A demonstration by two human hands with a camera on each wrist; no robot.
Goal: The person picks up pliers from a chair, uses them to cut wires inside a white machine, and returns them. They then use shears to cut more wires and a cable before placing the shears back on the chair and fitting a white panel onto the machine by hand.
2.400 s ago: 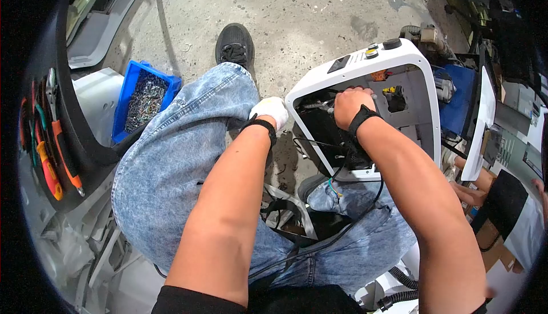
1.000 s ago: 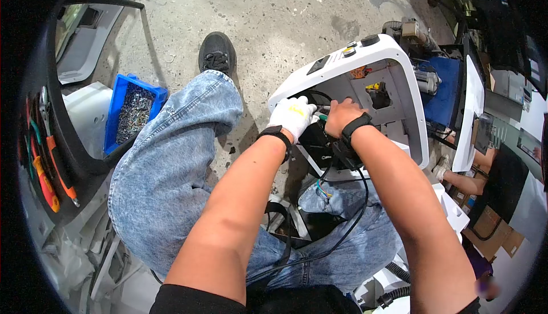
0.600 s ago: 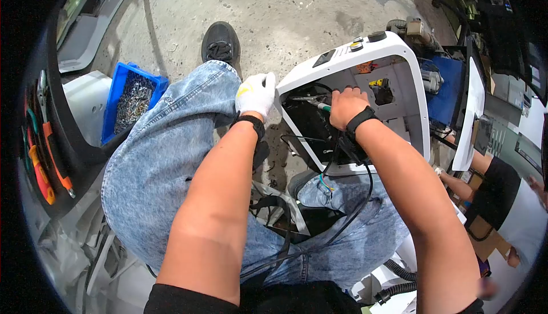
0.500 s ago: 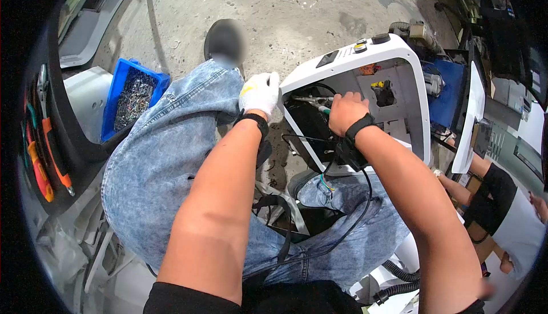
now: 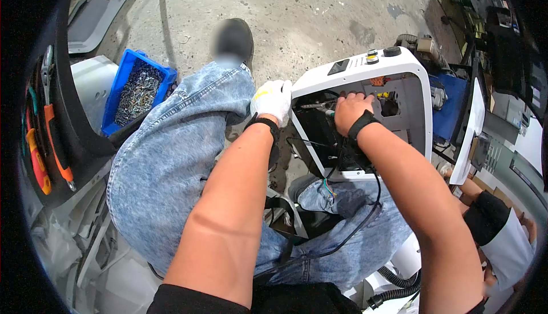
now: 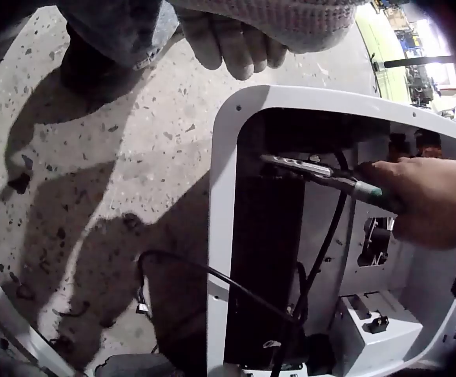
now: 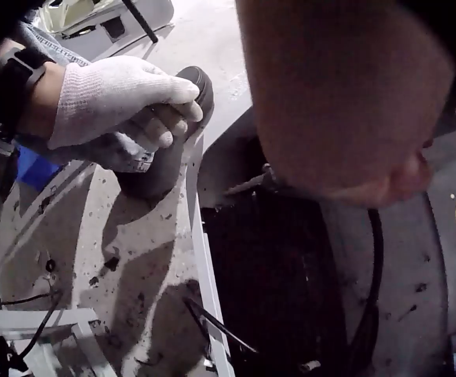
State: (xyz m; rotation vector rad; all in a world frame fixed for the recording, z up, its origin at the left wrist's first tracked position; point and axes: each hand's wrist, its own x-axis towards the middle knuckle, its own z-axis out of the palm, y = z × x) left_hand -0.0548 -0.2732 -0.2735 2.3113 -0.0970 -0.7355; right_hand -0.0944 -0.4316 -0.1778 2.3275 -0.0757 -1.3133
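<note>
A white housing (image 5: 425,114) with an open side stands in front of me on the right. My bare right hand (image 5: 352,114) is inside it, gripping pliers (image 6: 322,169) by the green-tipped handle. Their metal jaws point left over a black panel (image 6: 263,236) inside the housing. A black cable (image 6: 322,243) hangs down past them. My left hand (image 5: 272,100), in a white glove, is just outside the housing's left corner. Its fingers (image 7: 161,133) are loosely bent, with the thumb over the forefinger and nothing visible held.
A blue bin (image 5: 108,108) of screws is at the left, beside a black ledge bearing pliers and a screwdriver (image 5: 37,165). A cable (image 5: 348,240) runs across the jeans. Corrugated hose (image 5: 394,297) lies at lower right. Another person (image 5: 491,222) is at the far right.
One second ago my left hand was at the pliers inside the housing; it has since drawn back to the left, outside. The right hand stays inside. The view has shifted slightly.
</note>
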